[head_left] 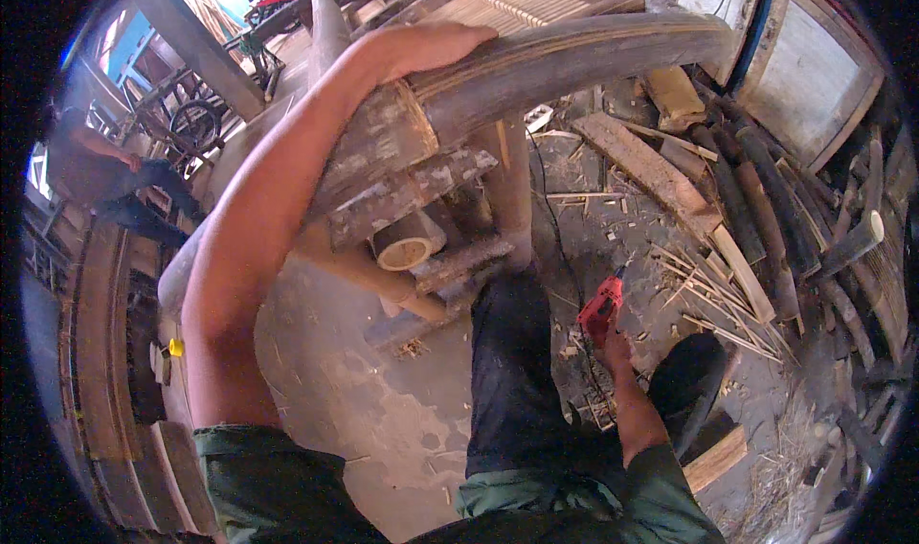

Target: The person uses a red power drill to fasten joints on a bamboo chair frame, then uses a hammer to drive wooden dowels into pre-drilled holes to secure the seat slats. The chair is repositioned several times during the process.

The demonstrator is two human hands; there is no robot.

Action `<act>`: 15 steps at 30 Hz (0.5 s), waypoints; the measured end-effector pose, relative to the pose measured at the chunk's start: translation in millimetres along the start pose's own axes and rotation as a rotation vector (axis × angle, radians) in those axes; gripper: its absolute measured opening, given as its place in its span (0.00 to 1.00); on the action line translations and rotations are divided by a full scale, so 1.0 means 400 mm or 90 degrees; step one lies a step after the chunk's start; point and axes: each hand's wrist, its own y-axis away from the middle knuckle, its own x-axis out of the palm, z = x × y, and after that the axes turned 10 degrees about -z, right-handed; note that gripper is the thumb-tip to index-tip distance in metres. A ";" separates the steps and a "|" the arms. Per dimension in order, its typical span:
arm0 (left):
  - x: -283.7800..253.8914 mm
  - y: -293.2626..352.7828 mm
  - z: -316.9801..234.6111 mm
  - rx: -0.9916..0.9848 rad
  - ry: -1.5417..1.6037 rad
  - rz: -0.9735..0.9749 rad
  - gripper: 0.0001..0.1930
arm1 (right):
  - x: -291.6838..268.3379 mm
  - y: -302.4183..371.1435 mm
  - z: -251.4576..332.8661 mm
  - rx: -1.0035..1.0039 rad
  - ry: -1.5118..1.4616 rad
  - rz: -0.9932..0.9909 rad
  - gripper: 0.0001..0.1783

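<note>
My left arm reaches forward across a bamboo furniture frame, and my left hand [440, 48] lies on it with the fingers stretched out. Beside that hand a thick, dark, curved bamboo pole [584, 65] runs to the right along the top of the frame. Under my forearm are shorter bamboo pieces and a pale, round cut bamboo end [404, 253]. Low on the right, beside my knee, my right hand [615, 351] grips a red power drill [601, 309]. Its thin bit points away from me, apart from the frame.
Bamboo poles [766, 209] and thin slivers [728, 305] litter the floor at right, near a long wooden plank [651, 166]. A dark cord [542, 190] trails along the floor. Framed panels [809, 75] lean at the back right. Another person [105, 166] is at far left.
</note>
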 end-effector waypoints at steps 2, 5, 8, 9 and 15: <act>-0.002 -0.013 0.026 0.042 -0.039 -0.007 0.32 | -0.005 -0.017 0.025 0.002 0.017 -0.004 0.62; 0.010 0.034 -0.034 -0.100 0.013 -0.004 0.31 | -0.109 0.000 0.094 0.021 0.016 -0.009 0.59; -0.007 0.032 0.043 -0.131 0.045 -0.008 0.31 | -0.334 0.005 0.243 0.082 -0.126 -0.094 0.44; -0.006 0.023 0.024 -0.064 -0.006 -0.008 0.31 | -0.386 -0.013 0.223 0.113 -0.204 -0.115 0.38; -0.045 0.056 0.077 -0.038 -0.056 -0.009 0.30 | -0.688 0.109 0.352 0.170 -0.787 -0.156 0.09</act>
